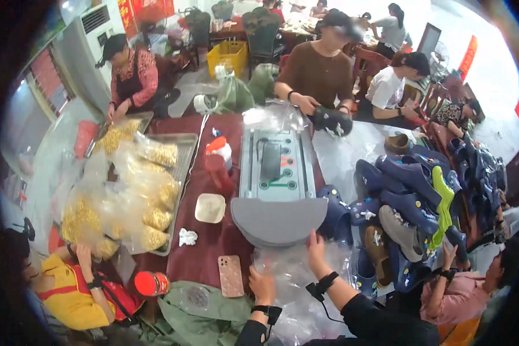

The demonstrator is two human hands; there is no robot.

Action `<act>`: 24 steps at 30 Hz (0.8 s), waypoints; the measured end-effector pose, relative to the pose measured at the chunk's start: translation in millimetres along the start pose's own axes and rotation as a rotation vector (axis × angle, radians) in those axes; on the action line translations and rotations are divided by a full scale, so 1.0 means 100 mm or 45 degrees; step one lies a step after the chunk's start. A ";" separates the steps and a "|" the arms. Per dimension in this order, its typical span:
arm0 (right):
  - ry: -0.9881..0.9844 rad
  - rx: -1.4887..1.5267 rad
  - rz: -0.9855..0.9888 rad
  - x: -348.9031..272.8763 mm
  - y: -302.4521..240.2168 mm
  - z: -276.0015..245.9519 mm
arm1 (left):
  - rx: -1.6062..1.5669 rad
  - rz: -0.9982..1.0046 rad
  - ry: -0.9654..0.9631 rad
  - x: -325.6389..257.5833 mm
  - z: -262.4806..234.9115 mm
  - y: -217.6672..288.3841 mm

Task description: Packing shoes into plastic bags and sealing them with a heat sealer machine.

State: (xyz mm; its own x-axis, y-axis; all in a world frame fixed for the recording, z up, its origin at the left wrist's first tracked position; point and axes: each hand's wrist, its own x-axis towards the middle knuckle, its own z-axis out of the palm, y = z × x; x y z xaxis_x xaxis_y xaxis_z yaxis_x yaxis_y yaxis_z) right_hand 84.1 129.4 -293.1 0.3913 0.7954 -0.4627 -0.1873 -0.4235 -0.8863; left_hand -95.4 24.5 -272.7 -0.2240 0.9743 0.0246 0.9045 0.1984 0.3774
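My left hand is closed on the left edge of a clear plastic bag, near its top corner. On the other side, my right hand grips the bag's right edge, with a fingertip raised close to a grey half-round shelf. Between my hands the film is spread out, just in front of that shelf. The shelf belongs to a grey-blue tabletop machine with a dark panel and several round knobs. Left of my left hand lies a phone in a pink patterned case.
Dark blue clogs are heaped on the right, with a lime-green strip. On the left, a metal tray carries bags of yellow pieces. A square white dish, a red-lidded jar and co-workers surround the table.
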 end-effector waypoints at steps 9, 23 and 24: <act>0.180 0.142 -0.077 -0.18 -0.54 0.40 | 0.106 0.003 -0.185 0.00 -0.05 -0.01; -0.485 0.265 0.536 0.24 -0.65 0.08 | 0.403 0.251 -0.163 -0.06 0.04 0.00; -0.488 0.275 0.531 0.29 -0.62 0.07 | 0.422 0.253 -0.169 -0.08 0.10 -0.02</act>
State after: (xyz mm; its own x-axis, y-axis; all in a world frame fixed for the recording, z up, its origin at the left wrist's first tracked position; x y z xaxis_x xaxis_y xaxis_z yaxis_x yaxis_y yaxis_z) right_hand 100.3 181.5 -251.6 -0.0996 0.6977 -0.7095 -0.4497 -0.6676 -0.5934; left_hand -92.2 17.7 -283.3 -0.0036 0.9981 -0.0609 0.9983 0.0071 0.0578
